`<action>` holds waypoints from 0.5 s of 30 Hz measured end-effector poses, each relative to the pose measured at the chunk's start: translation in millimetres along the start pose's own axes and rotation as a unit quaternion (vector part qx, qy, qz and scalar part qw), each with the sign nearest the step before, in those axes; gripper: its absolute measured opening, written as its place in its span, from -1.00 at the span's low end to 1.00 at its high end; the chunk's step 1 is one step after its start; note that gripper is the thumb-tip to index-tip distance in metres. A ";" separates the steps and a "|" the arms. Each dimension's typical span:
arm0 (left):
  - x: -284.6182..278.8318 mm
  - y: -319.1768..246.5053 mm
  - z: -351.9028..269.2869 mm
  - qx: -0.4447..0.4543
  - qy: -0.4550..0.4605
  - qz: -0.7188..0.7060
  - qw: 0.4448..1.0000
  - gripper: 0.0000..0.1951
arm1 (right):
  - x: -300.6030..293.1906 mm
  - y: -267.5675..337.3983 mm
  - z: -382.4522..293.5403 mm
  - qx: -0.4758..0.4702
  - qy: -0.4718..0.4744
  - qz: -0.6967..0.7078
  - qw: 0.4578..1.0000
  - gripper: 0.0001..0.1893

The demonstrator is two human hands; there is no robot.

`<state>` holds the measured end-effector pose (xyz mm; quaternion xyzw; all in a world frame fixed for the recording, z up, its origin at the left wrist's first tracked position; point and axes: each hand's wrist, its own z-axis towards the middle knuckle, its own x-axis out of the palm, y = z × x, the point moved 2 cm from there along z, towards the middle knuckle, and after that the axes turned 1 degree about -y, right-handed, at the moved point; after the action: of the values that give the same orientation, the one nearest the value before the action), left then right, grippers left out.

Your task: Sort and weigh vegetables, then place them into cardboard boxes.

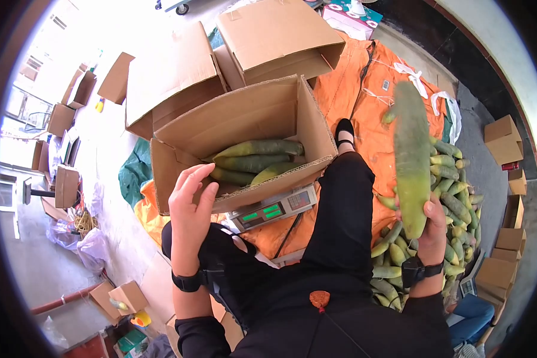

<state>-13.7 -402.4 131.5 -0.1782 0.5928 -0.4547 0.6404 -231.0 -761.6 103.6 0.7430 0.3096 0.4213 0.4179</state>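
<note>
A long green radish (411, 156) stands nearly upright in my right hand (429, 223), held near its pale green lower end. My left hand (190, 206) is empty with its fingers apart, at the near left edge of an open cardboard box (232, 112). Several green radishes (259, 163) lie in that box. Beneath the box is a digital scale (273, 208) with lit green displays. On my right, a large heap of green radishes (452, 208) lies partly on an orange tarp (335, 94).
Two larger cardboard boxes (282, 31) (172, 67) lie beyond the open box, their open sides towards me. More small boxes (503, 138) line the right wall. At the lower right, a person's blue-clad leg (472, 315) is near the heap. Plastic bags (91, 250) lie at left.
</note>
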 end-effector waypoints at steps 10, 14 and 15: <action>-2.6 -104.8 -41.4 0.429 0.020 0.117 0.896 -0.61 | 169.9 -3.5 32.9 0.221 0.307 0.152 0.913 -0.44; 3.8 -104.5 -35.8 0.399 0.054 0.237 0.884 -0.62 | 204.6 -39.7 37.2 0.280 0.275 0.189 0.900 -0.61; 7.1 -100.9 -29.4 0.362 0.065 0.285 0.885 -0.62 | 207.5 -49.0 38.1 0.294 0.264 0.204 0.896 -0.63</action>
<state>-79.0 -451.7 197.8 0.2726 0.4524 -0.4466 0.7222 -108.5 -584.3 125.4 0.7404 0.3601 0.5674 -0.0116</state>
